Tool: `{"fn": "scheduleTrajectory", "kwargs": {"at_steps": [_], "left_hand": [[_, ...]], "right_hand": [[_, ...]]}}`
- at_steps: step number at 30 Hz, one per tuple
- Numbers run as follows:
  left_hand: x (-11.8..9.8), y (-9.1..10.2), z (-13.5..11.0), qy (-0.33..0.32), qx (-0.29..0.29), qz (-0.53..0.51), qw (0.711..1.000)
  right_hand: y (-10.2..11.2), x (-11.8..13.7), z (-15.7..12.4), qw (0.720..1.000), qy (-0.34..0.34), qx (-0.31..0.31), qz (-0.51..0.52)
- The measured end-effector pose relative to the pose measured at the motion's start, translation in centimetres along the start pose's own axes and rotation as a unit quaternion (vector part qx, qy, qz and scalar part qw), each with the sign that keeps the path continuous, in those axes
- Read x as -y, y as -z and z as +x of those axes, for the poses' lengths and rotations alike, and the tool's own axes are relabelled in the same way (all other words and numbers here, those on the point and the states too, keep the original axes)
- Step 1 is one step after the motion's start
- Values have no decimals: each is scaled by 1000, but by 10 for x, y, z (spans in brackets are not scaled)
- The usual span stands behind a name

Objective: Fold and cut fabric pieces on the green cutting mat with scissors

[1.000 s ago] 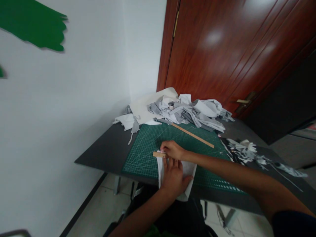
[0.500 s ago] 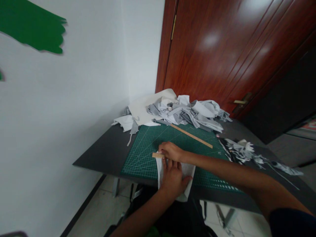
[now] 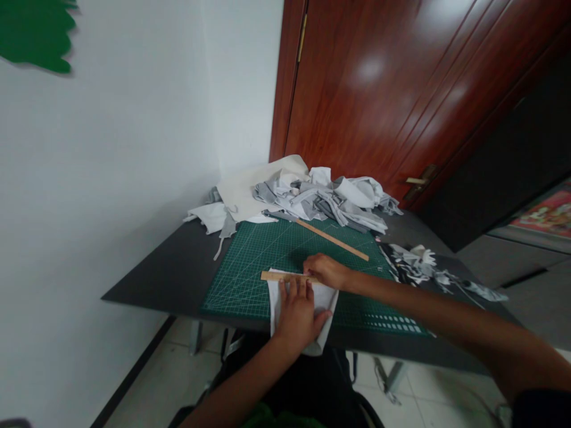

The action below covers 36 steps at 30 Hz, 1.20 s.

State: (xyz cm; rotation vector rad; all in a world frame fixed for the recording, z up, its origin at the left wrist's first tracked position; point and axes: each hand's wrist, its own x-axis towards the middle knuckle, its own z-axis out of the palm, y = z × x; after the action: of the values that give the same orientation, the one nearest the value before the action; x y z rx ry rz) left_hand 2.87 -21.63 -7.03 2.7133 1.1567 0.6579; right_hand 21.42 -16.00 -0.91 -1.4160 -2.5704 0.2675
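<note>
A piece of light grey-white cloth (image 3: 275,306) lies on the green cutting mat (image 3: 241,285), its near end hanging over the table edge. Across its far end is a wooden ruler (image 3: 273,276), which juts out past the cloth's left side. My left hand (image 3: 297,312) lies flat on the cloth, fingers stretched forward with the tips at the ruler. At the ruler's right part is my right hand (image 3: 329,272), its fingers closed together. Whatever it may hold is hidden by the fingers.
A second long wooden strip (image 3: 334,240) lies on the mat's far side. Behind it is a heap of white and grey cloth (image 3: 325,196). Scraps and strips (image 3: 417,261) lie to the right. A white wall stands left, a wooden door (image 3: 366,101) behind.
My right hand has moved right along the ruler, uncovering more of it. The left hand stays pressed on the cloth. The whole view has shifted slightly.
</note>
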Motion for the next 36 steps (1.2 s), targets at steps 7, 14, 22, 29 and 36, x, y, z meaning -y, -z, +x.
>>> {"fn": "scheduleTrajectory", "kwargs": {"at_steps": [7,14,22,29,36], "left_hand": [[-1,5,2,0,8,6,1000],[-2,7,4,-4,5,13,1000],[-1,5,4,-3,-2,3,1000],[0,3,3,0,7,-6,1000],[-1,7,4,2,13,-3,1000]], "right_hand": [[11,-21,-41,1000,-20,9,-7],[17,-37,-61,999,-38,-15,12],[7,-34,-63,992,-81,-84,56],[2,-33,-79,994,-73,-65,39],[10,-46,-96,993,-77,-68,63]]}}
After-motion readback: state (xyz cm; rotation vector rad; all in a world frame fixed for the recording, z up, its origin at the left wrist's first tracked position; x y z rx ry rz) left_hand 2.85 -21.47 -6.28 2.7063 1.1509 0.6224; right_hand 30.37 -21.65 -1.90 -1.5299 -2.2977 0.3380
